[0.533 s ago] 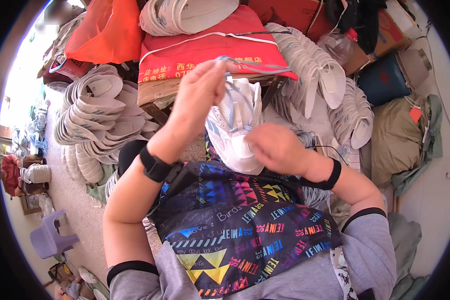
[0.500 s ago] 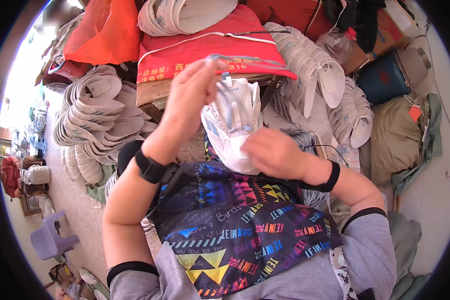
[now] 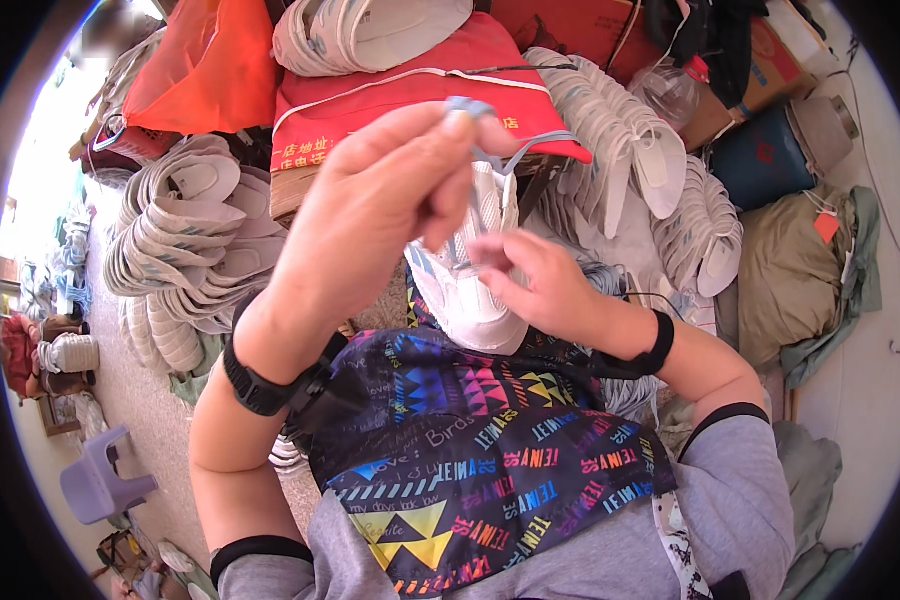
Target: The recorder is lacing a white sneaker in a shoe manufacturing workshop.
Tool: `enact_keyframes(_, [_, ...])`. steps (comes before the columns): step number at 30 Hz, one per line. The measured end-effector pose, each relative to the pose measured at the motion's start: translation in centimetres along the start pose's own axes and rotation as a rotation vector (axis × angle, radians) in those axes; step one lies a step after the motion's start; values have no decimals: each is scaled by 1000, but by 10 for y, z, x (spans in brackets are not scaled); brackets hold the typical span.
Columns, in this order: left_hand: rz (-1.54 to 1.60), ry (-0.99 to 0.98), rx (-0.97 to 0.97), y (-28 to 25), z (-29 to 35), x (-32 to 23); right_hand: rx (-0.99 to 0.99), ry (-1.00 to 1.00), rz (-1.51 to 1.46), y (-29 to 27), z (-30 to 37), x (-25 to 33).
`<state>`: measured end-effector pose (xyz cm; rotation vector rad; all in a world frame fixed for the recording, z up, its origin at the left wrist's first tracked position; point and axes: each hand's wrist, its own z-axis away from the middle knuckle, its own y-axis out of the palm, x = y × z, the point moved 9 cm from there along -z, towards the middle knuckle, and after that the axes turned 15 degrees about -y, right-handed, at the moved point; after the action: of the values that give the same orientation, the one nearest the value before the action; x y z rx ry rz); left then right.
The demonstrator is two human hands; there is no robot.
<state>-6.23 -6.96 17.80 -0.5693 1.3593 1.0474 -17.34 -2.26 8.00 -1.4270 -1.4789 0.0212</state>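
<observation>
A white shoe [image 3: 482, 310] with grey-blue trim rests at my lap, toe toward me. Held up over its far end, my left hand [image 3: 390, 180] pinches a grey-blue shoelace [image 3: 535, 142]. One length of the lace trails off to the right, and another runs down toward the shoe's front. My right hand [image 3: 545, 285] is low over the lacing area, its fingertips closed at the lace beside the tongue and its thumb lower, near the toe. My left hand hides part of the shoe's left side and collar.
Beyond the shoe stands a wooden bench covered with a red cloth [image 3: 370, 115], bearing stacked white shoe pieces [image 3: 390, 35]. More nested shoe pieces [image 3: 175, 230] pile up at left, and others [image 3: 615, 140] at right. A purple stool [image 3: 108, 475] stands far left; a patterned apron [image 3: 490, 460] covers my lap.
My left hand has moved right and nearer the camera, drawing the lace up. My right hand has shifted slightly from the toe up to the lacing.
</observation>
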Motion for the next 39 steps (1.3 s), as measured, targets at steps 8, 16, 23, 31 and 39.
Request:
enact_keyframes(8, [195, 6, -70, -22, -25, 22, -209, 342, -964, -25, -39, -34])
enact_keyframes(16, [1029, -89, -245, -179, 36, 75, -929, 291, -1226, -162, 13, -121])
enact_keyframes(23, [1073, -16, -413, -315, 142, 110, -1202, 589, -1154, -225, 130, -229])
enact_keyframes(31, [903, -168, -1152, -458, 271, 154, -1385, 912, -514, -369, 358, -301])
enact_keyframes(39, [618, -13, -1379, -585, 434, 155, -1483, 788, 138, -539, 474, -180])
